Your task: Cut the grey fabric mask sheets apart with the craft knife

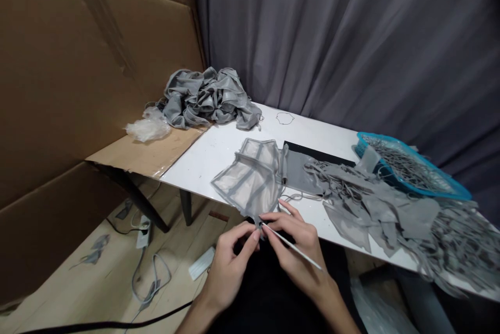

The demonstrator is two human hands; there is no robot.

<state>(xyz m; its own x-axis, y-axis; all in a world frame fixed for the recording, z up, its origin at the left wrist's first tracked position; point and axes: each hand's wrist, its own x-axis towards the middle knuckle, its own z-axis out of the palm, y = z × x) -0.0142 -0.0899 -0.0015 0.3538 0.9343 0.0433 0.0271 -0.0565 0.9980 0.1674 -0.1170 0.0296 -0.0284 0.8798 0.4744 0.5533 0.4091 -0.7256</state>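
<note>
A translucent grey panelled fabric piece [250, 177] spreads over the front of the white table, its near corner drawn down to my fingers. My left hand [238, 250] is closed, pinching that corner between thumb and forefinger. In my right hand [297, 240] is a thin white stick [292, 246], its tip at the pinched corner and its other end pointing down to the right. The right thumb and forefinger close on the stick, and the other fingers extend towards the fabric. Exactly what the stick's tip touches is too small to tell.
A heap of grey fabric pieces [211, 97] lies at the back left beside clear plastic [148, 124]. Grey strips and scraps [375, 209] cover the right side, near a blue basket [441, 192] of thin grey cords. Cardboard [97, 37] stands left; a curtain [312, 37] hangs behind.
</note>
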